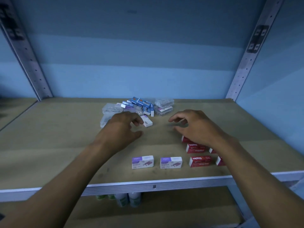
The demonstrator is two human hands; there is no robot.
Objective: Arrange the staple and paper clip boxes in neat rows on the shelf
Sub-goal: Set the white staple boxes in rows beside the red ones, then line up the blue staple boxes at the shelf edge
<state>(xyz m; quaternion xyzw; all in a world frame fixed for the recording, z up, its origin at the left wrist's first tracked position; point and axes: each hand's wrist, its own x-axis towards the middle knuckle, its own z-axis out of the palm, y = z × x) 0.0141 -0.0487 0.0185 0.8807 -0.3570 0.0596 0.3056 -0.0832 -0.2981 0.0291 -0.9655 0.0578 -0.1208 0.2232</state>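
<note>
My left hand (121, 127) hovers over the shelf (65, 145), fingers loosely curled, fingertips touching a small white-and-purple staple box (147, 122) that lies askew. My right hand (197, 127) floats beside it, fingers loosely curled and holding nothing. Two white-and-purple staple boxes (142, 162) (171, 162) stand side by side near the front edge. To their right are red staple boxes (199, 161) (195, 148) in rows, some hidden under my right arm. At the back lies a loose pile of blue boxes (141, 103) and clear paper clip boxes (164, 106).
Perforated metal uprights (246, 63) (31, 63) frame the shelf at the back corners. A white metal lip (154, 185) runs along the shelf's front edge. White bottles (128, 199) stand on the lower shelf. Bare shelf board lies left of the boxes.
</note>
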